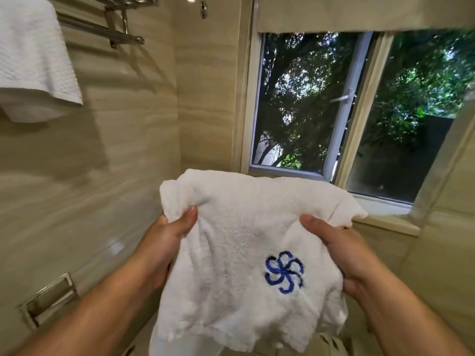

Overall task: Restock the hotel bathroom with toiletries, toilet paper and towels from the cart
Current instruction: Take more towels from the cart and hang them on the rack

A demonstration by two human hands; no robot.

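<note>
Both hands, left hand (171, 237) and right hand (336, 250), pinch white towel (231, 253) edges; rack (115, 24) up-left, nearer left hand

Open wall ahead, rack and window at the edges

Both hands, the left hand (167, 235) and the right hand (339, 250), are closed on a white towel (231, 253) that fills the near centre and blocks any view or reach straight down. Far left, a chrome towel rack (113, 29) juts from the wall with a hanging towel (30, 60) draped over it, taking up that corner. Between rack and window (334, 111) the beige wall (141, 124) is bare, free to pass along. The window sill (385, 222) projects on the right, just behind the held towel. A recessed metal holder (48, 299) sits low on the left wall.
</note>
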